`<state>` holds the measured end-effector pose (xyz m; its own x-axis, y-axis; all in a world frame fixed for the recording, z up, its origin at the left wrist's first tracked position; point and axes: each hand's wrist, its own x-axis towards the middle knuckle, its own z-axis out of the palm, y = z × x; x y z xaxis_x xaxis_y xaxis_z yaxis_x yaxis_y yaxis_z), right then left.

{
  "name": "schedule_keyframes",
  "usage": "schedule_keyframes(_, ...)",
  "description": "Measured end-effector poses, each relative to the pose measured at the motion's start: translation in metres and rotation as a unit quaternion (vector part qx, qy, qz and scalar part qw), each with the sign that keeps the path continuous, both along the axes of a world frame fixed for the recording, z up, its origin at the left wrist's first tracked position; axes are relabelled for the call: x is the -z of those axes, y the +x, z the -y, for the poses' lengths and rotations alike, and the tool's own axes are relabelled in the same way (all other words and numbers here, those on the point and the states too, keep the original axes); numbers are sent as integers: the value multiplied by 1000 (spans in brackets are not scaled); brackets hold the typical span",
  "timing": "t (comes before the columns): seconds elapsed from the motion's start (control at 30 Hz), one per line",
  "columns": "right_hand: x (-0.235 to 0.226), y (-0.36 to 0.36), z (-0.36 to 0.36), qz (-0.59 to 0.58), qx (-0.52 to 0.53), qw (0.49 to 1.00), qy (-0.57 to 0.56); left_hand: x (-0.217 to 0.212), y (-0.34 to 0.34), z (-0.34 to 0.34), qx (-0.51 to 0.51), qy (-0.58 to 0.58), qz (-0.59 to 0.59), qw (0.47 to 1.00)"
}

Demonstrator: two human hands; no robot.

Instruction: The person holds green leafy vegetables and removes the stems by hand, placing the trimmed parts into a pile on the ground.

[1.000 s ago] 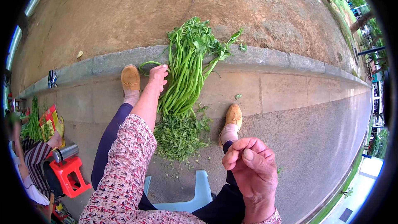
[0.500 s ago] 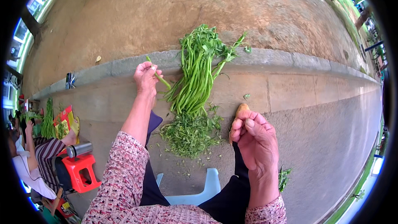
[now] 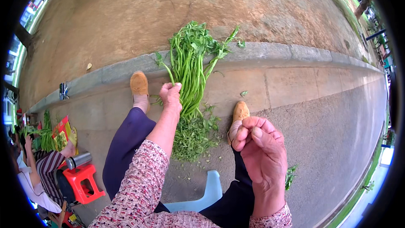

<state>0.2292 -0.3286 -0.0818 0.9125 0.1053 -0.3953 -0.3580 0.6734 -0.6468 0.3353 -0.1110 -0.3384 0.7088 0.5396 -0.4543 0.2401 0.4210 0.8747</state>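
A bundle of long green leafy stalks (image 3: 192, 65) lies across the stone kerb (image 3: 270, 52) and the paving. My left hand (image 3: 171, 95) is closed around one stalk (image 3: 164, 65) pulled from the bundle's left side, its leafy tip pointing up. Below the bundle sits a heap of plucked green leaves and trimmings (image 3: 195, 133) between my two tan shoes. My right hand (image 3: 261, 147) is raised nearer the camera with its fingers curled in; I see nothing in it.
A pale blue plastic stool (image 3: 202, 196) is under me. At the left another person sits by a red stool (image 3: 82, 183) with a metal flask (image 3: 78, 160) and more greens (image 3: 46, 128). Bare dirt lies beyond the kerb, asphalt to the right.
My left hand took a single stalk from the bundle and drew it back toward me. My right hand stayed raised in front, shifting a little to the right.
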Motion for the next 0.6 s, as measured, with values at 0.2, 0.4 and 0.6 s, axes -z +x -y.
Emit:
schedule_keyframes(0.2,-2,-3,6,-8,-7,1000,21,23,20,44,45,-51,-9,998)
schedule_keyframes(0.4,-9,1,-2,-52,27,998,-39,44,34,59,123,81,-119,982)
schedule_keyframes(0.6,-1,-2,5,-16,-16,999,26,68,33,23,154,157,-72,973)
